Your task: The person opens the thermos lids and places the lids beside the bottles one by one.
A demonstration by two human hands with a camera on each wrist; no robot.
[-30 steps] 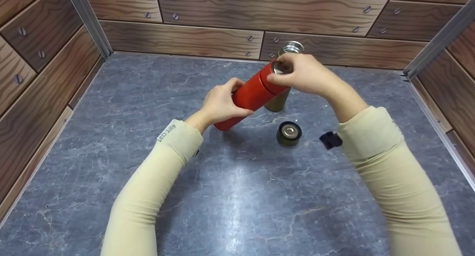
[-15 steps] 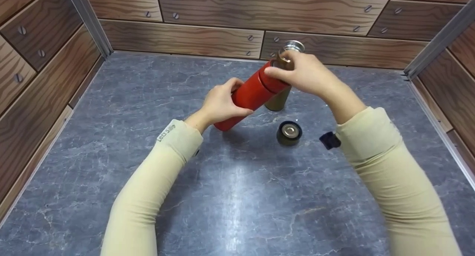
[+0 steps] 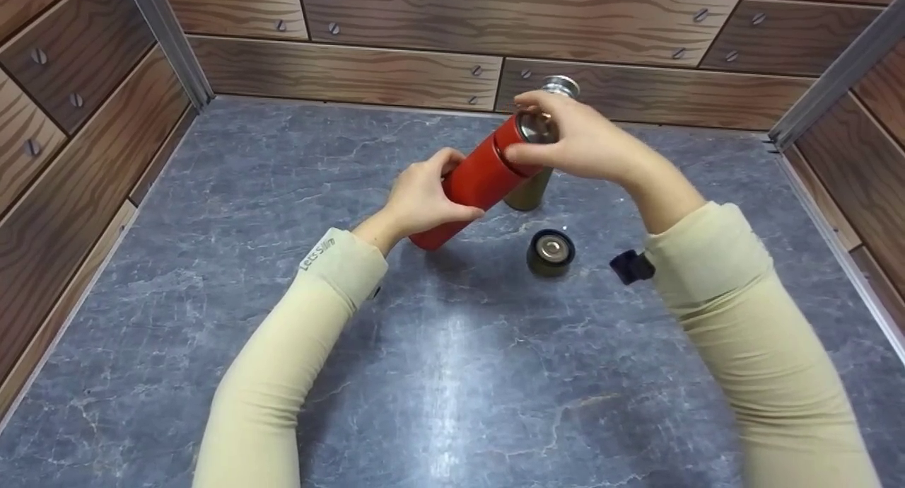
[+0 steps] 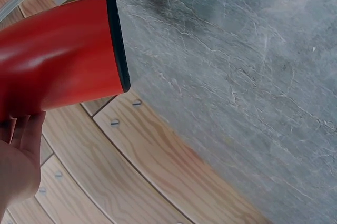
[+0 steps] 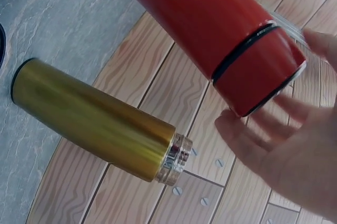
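My left hand [image 3: 428,194] grips the body of a red thermos bottle [image 3: 488,175], tilted with its capped end up to the right. In the left wrist view the bottle's dark base [image 4: 119,42] shows. Around the red cap [image 5: 260,69], my right hand [image 3: 583,134] has its fingers spread and loosely bent. The right wrist view shows them close to the cap's end; whether each one touches is unclear. Behind the red bottle stands an olive-gold thermos bottle [image 5: 95,119] without a cap, its silver neck [image 5: 174,159] bare. Its dark cap [image 3: 551,253] lies upside down on the table.
The grey marbled table [image 3: 396,375] is bounded by wood-patterned walls [image 3: 339,71] at the back and sides. A small black piece [image 3: 631,267] sits at the right sleeve's cuff.
Over the last second my right hand has shifted its fingers about the red cap, and they now stand more spread at its top. The left hand and the red bottle stay nearly still.
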